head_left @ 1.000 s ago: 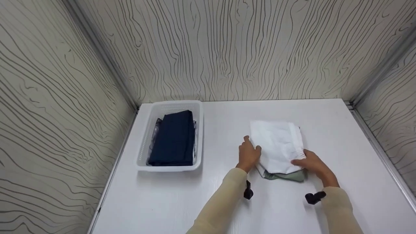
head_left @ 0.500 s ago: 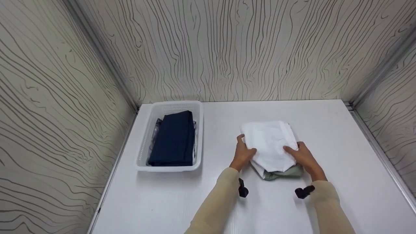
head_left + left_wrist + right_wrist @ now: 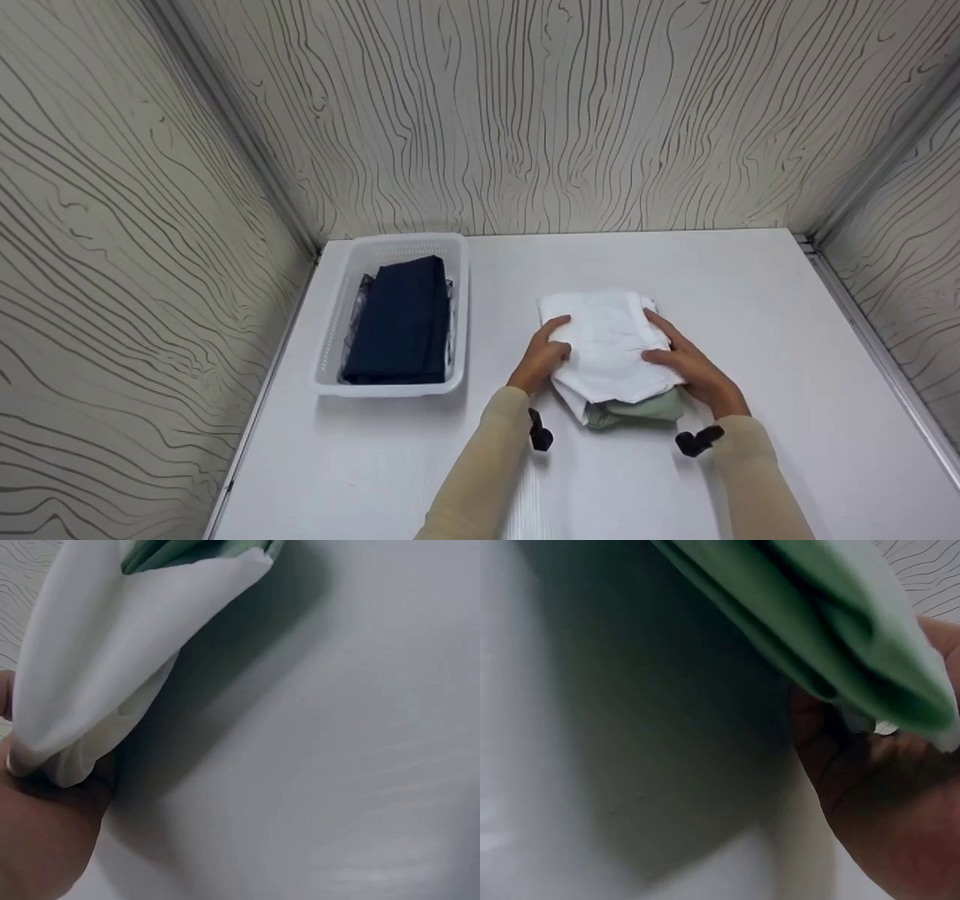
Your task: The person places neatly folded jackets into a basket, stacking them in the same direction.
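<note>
A folded white garment [image 3: 600,345], with a green layer [image 3: 637,411] showing under its near edge, is held between both hands over the white table. My left hand [image 3: 541,360] grips its left side, and in the left wrist view the white fabric [image 3: 97,667] bunches between thumb and fingers. On the opposite side my right hand [image 3: 694,367] has the thumb on top. From the right wrist, the green folds [image 3: 840,637] hang over the right hand [image 3: 892,802], whose fingers reach beneath. A shadow lies on the table below the fabric.
At the left stands a white plastic basket [image 3: 390,389] holding a folded navy cloth [image 3: 397,322] over a patterned piece in clear wrap [image 3: 356,322]. Wood-grain patterned walls [image 3: 525,112] enclose the table [image 3: 390,472] at the back and both sides.
Both hands have drawn the garment to the left and, lately, a little nearer. My hands have tightened round its sides. The basket stays where it was.
</note>
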Tool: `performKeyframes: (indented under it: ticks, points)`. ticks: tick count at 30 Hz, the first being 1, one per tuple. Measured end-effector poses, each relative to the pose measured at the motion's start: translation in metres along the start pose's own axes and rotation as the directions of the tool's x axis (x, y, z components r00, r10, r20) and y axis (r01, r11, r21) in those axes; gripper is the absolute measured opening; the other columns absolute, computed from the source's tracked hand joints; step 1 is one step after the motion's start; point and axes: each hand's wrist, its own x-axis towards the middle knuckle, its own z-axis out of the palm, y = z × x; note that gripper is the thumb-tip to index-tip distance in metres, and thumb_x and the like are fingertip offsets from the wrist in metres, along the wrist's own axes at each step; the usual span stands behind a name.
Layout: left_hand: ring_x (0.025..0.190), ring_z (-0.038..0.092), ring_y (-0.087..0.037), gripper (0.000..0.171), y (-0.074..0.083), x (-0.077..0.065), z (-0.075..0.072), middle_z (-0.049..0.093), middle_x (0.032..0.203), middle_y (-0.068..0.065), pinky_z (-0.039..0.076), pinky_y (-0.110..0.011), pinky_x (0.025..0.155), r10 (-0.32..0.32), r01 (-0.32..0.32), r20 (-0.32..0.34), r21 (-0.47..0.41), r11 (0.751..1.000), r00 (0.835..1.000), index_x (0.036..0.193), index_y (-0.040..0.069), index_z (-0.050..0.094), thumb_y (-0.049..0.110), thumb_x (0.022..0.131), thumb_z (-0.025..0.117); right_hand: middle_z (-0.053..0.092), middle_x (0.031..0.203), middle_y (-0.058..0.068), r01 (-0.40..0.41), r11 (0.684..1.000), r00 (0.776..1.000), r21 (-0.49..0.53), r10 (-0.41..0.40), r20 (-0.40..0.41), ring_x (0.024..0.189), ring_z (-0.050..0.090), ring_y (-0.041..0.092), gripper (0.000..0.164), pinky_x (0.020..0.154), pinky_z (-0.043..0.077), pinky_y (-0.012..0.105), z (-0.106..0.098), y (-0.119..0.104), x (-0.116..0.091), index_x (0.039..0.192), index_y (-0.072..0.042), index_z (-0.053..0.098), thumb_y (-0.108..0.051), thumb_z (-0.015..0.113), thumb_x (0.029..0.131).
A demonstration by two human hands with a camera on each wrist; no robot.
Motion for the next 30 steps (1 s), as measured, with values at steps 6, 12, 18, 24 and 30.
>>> performKeyframes:
  ticks: [6, 12, 18, 24, 30]
  points:
    - [0.158, 0.038, -0.035, 0.064, -0.002, -0.003, -0.014, 0.049, 0.165, -0.008, 0.03, -0.056, 0.128, 0.014, -0.015, 0.016, 0.021, 1.0, 1.0, 0.149, 0.027, 0.063, 0.012, 0.088, 0.069, -0.013, 0.179, 0.018, 0.07, 0.997, 0.997, -0.019, -0.07, 0.012, 0.157, 0.024, 0.053, 0.102, 0.116, 0.043, 0.05, 0.007, 0.006, 0.002, 0.172, -0.04, -0.003, -0.024, 0.071, 0.104]
    - [0.154, 0.042, -0.036, 0.068, -0.008, -0.006, -0.023, 0.049, 0.165, -0.009, 0.034, -0.057, 0.126, 0.026, -0.026, 0.038, 0.004, 1.0, 0.999, 0.149, 0.029, 0.063, 0.006, 0.086, 0.072, 0.002, 0.181, 0.015, 0.205, 0.972, 0.978, -0.115, -0.197, 0.07, 0.165, -0.009, 0.045, 0.081, 0.128, 0.001, 0.072, 0.014, 0.011, 0.002, 0.172, -0.023, 0.021, -0.018, 0.067, 0.106]
    - [0.159, 0.035, -0.034, 0.07, -0.016, -0.007, -0.028, 0.045, 0.168, -0.006, 0.03, -0.057, 0.128, 0.038, -0.035, 0.067, -0.055, 0.998, 0.997, 0.15, 0.033, 0.063, 0.002, 0.087, 0.07, 0.012, 0.181, 0.01, 0.184, 0.98, 0.977, -0.076, -0.174, 0.123, 0.166, -0.012, 0.04, 0.068, 0.127, -0.001, 0.073, 0.015, 0.01, 0.008, 0.17, -0.022, 0.031, -0.022, 0.061, 0.109]
    - [0.161, 0.031, -0.033, 0.07, -0.023, -0.01, -0.032, 0.041, 0.171, -0.003, 0.027, -0.055, 0.13, 0.018, -0.007, 0.092, -0.111, 0.994, 0.996, 0.151, 0.038, 0.06, 0.01, 0.089, 0.076, 0.008, 0.181, 0.009, 0.162, 0.977, 0.985, -0.138, -0.151, 0.087, 0.166, -0.008, 0.043, 0.071, 0.127, 0.005, 0.075, 0.019, 0.012, 0.009, 0.171, -0.026, 0.027, -0.028, 0.061, 0.11]
    - [0.163, 0.028, -0.031, 0.08, -0.027, -0.013, -0.039, 0.037, 0.173, -0.001, 0.025, -0.053, 0.131, 0.026, -0.006, 0.142, -0.135, 0.991, 0.99, 0.157, 0.037, 0.052, 0.014, 0.087, 0.083, 0.004, 0.181, 0.009, 0.118, 0.982, 0.992, -0.15, -0.112, 0.052, 0.165, -0.003, 0.046, 0.08, 0.128, 0.015, 0.072, 0.021, 0.013, 0.009, 0.172, -0.03, 0.023, -0.029, 0.068, 0.106]
